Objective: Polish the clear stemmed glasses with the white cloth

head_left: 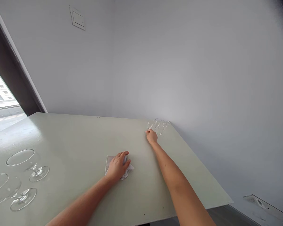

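Pinching a vertical, rim-up glass (150, 124) low, right hand (152, 136) clamps; left hand (117, 166) spreads over cloth (109, 161).

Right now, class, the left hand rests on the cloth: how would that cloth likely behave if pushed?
The cloth is probably floppy, since its edge near the thumb of the left hand lies crumpled. It looks thin, so likely light. On the smooth-looking tabletop it may slide, or bunch up at its folds.
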`<action>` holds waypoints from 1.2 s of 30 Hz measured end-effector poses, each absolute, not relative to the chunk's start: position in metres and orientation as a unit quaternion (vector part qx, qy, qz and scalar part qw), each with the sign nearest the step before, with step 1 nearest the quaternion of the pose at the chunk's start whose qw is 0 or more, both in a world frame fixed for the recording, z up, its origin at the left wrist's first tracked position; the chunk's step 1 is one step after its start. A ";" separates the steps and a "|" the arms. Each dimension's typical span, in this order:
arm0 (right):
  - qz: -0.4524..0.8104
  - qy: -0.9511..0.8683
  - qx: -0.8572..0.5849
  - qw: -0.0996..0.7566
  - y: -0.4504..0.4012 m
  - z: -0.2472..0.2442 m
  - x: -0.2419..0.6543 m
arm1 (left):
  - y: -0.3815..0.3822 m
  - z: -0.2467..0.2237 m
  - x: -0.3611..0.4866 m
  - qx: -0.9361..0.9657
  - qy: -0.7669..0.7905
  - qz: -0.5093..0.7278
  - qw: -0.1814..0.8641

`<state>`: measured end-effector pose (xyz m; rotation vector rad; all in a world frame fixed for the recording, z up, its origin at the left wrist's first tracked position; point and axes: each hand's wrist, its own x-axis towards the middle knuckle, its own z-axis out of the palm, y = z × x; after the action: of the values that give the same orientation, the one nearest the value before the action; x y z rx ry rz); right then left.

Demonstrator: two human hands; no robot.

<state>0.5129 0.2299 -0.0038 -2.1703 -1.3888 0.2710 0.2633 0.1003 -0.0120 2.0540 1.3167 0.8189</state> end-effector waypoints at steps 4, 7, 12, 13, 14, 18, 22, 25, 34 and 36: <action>0.109 -0.508 -0.808 0.276 0.234 -0.006 0.516 | 0.100 -0.009 0.264 0.769 0.494 0.294 0.278; 0.114 -0.506 -0.808 0.279 0.237 -0.007 0.519 | 0.100 -0.008 0.264 0.772 0.490 0.293 0.279; 0.127 -0.512 -0.797 0.292 0.240 -0.008 0.523 | 0.100 -0.008 0.263 0.772 0.492 0.290 0.280; 0.130 -0.513 -0.795 0.297 0.240 -0.008 0.523 | 0.100 -0.008 0.263 0.772 0.489 0.292 0.281; 0.133 -0.514 -0.792 0.302 0.239 -0.008 0.523 | 0.099 -0.008 0.263 0.772 0.487 0.296 0.283; 0.150 -0.511 -0.778 0.334 0.229 -0.007 0.523 | 0.099 -0.007 0.263 0.746 0.490 0.327 0.310; 0.164 -0.495 -0.765 0.377 0.210 -0.003 0.522 | 0.101 -0.007 0.263 0.670 0.508 0.395 0.371; 0.183 -0.510 -0.735 0.408 0.188 0.005 0.506 | 0.104 -0.010 0.263 0.601 0.511 0.448 0.421; 0.325 -0.791 -0.394 0.337 0.083 0.024 0.400 | 0.102 0.010 0.255 0.453 0.519 0.604 0.401; 0.320 -0.812 -0.370 0.319 0.071 0.016 0.390 | 0.101 0.020 0.246 0.405 0.531 0.638 0.384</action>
<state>0.3901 0.0708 0.0163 -0.9740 -2.1346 0.8410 0.2464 0.1011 0.0196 1.0329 1.3534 1.6251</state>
